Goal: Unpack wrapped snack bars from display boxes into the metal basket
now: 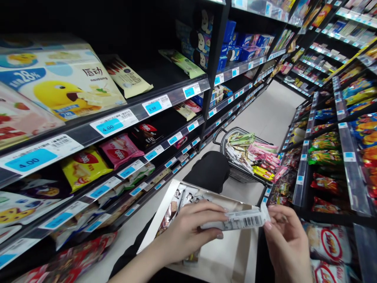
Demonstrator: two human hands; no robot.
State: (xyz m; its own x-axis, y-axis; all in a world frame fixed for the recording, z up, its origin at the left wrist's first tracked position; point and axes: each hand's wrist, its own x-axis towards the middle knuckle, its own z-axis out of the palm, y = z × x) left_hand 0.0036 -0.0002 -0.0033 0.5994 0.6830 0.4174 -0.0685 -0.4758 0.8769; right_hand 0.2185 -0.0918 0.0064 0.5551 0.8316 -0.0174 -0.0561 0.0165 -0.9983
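A slim, pale snack bar in a wrapper point(245, 219), its barcode side facing up, is stretched between my two hands. My left hand point(196, 222) grips one end, thumb and fingers closed around it. At the other end, my right hand point(284, 228) pinches the wrapper's crimped tip. Beneath them a white cardboard box point(232, 259) rests across my lap, tilted. Several wrapped snack bars point(184, 196) lie along its left and far side, partly hidden by my left hand and forearm. Bare cardboard shows in the box's right part.
A dark shopping basket point(244, 173) filled with wrapped snacks stands on the floor past my knee point(210, 171). Shelves with price tags point(154, 105) and packaged sweets rise on the left. More snack racks point(325, 149) line the right, close to my right hand. A pale aisle floor point(277, 110) runs between.
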